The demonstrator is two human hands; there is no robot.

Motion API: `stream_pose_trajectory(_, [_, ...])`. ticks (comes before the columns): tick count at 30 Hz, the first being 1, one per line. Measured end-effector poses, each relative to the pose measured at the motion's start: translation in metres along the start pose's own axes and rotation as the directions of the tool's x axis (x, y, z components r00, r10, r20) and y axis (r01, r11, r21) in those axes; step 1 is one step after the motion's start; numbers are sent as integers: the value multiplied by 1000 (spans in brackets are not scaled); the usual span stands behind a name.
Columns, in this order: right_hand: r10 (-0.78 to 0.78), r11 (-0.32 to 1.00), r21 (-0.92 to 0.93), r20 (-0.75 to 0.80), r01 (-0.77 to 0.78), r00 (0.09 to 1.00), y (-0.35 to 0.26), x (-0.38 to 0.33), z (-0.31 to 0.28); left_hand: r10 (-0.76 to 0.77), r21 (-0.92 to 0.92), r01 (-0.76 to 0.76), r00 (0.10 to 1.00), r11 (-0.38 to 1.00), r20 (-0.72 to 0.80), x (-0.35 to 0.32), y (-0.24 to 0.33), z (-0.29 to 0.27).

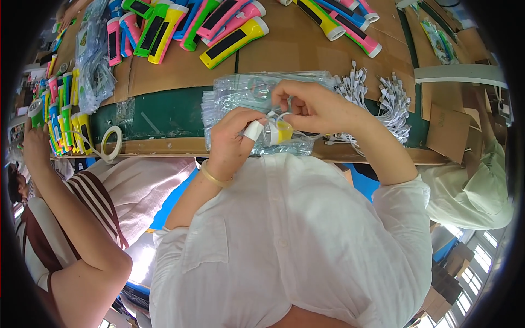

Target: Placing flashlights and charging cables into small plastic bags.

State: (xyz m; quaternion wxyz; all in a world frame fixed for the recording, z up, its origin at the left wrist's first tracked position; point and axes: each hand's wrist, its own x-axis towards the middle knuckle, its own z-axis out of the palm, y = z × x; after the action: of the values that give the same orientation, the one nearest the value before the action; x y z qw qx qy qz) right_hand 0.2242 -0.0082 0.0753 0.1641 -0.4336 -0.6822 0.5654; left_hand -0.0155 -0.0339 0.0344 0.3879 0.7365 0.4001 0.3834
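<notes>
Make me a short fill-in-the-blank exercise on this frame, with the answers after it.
1. The small item between the left hand and the right hand has a bright ____ part.
2. The bangle is on the ____ wrist.
3. The white cables lie to the ____ of the right hand.
4. The bare tabletop is coloured ____.

Missing words: yellow; left; right; green.

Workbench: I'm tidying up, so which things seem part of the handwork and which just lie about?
Seemingly in use: yellow-and-white item being handled; clear plastic bags; white cables; colourful flashlights.
Apparently just lying about: tape roll; cardboard piece.
</notes>
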Motion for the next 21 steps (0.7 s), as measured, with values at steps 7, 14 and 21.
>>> stream_pose_trajectory(7, [-106,993,-50,-49,104,993,6,6,19,-7,-115,4,1000,993,-29,3,1,4])
stream_pose_trajectory(14, [-171,946,-316,-296,73,940,51,-47,-24,-341,-428,244,926,870,-165,-4,-19,-5])
stream_pose_trajectory(21, [82,982,-54,-745,-182,662,79,-79,-84,171,360,-119,979,925,-114,65,-43,-4])
